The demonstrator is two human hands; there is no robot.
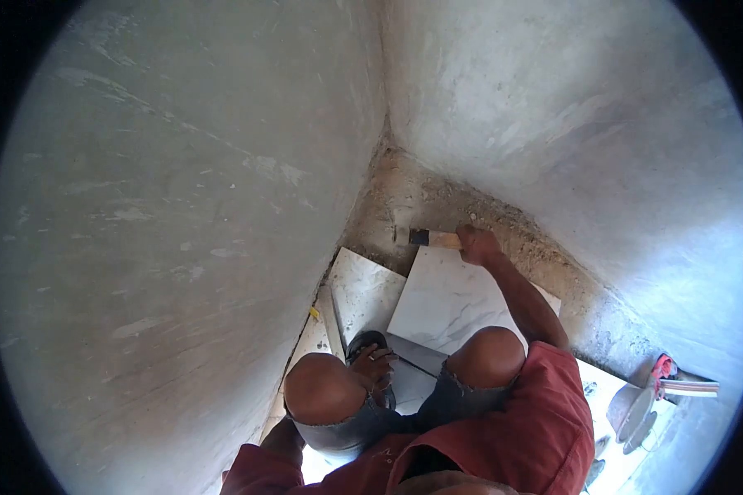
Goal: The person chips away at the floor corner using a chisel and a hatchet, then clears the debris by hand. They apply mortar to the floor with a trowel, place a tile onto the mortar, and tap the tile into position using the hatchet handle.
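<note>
My right hand [477, 245] is closed around the light wooden handle of a tool [439, 239] with a black section. The tool's far end is hard to make out against the rough brown ground [380, 210]. Just below this hand lies a large pale, veined tile [446, 293]. Between my knees, my left hand [374, 365] rests by a dark piece of footwear [366, 338], its fingers apart and a ring showing on one of them. Part of the left forearm is hidden behind a knee.
Plastered walls meet in a corner beyond the ground. A speckled pale tile [365, 289] and a long narrow strip [331, 322] lie by the left wall [182, 231]. At lower right are round discs [636, 417], a red item [662, 367] and a striped bar [689, 387].
</note>
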